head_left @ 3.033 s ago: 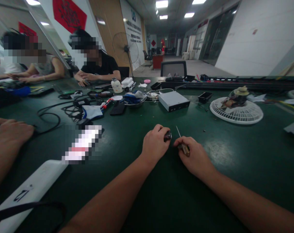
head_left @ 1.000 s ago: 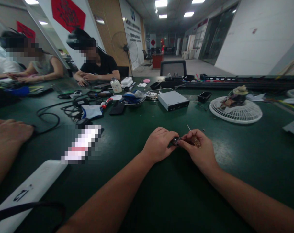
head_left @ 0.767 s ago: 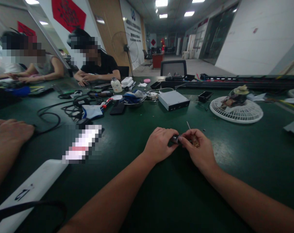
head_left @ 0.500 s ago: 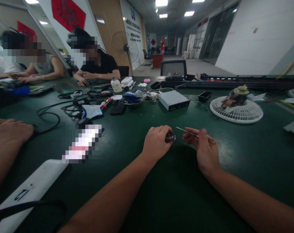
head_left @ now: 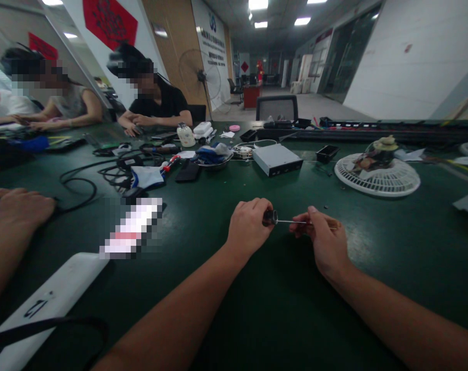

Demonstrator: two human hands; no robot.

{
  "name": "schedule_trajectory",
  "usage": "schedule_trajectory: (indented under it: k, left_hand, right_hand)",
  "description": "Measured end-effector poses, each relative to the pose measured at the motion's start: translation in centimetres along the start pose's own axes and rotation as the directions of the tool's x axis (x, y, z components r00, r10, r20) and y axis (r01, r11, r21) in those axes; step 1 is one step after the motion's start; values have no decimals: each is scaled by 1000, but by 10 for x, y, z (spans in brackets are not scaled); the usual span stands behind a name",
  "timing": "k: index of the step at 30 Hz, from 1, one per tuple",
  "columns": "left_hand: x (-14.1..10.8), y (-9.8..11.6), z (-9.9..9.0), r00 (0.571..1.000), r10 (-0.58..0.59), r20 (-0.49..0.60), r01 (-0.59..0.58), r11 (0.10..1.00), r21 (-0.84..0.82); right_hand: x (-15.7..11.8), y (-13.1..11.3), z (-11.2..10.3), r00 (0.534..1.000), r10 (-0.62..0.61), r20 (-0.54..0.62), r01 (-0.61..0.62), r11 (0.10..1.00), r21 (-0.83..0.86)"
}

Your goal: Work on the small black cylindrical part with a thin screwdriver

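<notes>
My left hand (head_left: 250,222) is closed around a small dark cylinder (head_left: 271,217) with a shiny round end facing right; its other end is hidden in the fingers. To the right, my right hand (head_left: 323,234) grips a thin screwdriver (head_left: 291,222), its slim metal shaft pointing left. The shaft's tip meets the cylinder's open end; whether it sits inside or just touches, I cannot tell. Most of the screwdriver's handle is covered by my fingers. Both hands are just above the dark green table (head_left: 280,309). A tiny dark bit (head_left: 326,207) lies behind my right hand.
A grey drive box (head_left: 276,158) and a white fan grille (head_left: 377,178) stand farther back. Left are a lit phone (head_left: 133,226), a white power bank-like slab (head_left: 48,304), tangled cables (head_left: 114,170) and another person's hand (head_left: 23,208). Co-workers sit across the table.
The screwdriver has swung down from a slant to nearly level, and its tip has come to the cylinder's end. My right fingers have shifted slightly; my left hand has hardly moved.
</notes>
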State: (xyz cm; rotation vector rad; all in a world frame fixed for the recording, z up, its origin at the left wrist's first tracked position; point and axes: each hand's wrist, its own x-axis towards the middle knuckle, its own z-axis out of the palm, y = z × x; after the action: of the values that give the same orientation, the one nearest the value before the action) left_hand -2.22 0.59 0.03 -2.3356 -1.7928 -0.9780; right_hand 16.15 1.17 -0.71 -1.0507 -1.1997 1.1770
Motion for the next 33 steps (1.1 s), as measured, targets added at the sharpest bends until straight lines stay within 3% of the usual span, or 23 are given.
schedule_trajectory:
  k: [4, 9, 20, 26, 33]
  left_hand:
    - [1, 1, -1, 1000, 13, -1, -13, 1000, 7]
    - [0, 0, -1, 998, 60, 12, -61, 997, 41]
    - [-1, -3, 1, 997, 78, 7, -78, 996, 49]
    - [-2, -4, 3, 997, 81, -15, -80, 995, 58]
    - [-2, -2, 3, 995, 102, -17, -101, 994, 49]
  right_hand:
    - [1, 1, 0, 999, -8, -39, 8, 1000, 5]
    - [1, 2, 0, 1000, -25, 16, 25, 998, 54]
    - [-1, -4, 3, 998, 48, -49, -44, 997, 71]
    - [-1, -4, 3, 999, 52, 5, -53, 992, 114]
    - [-1, -2, 3, 997, 64, -52, -60, 995, 79]
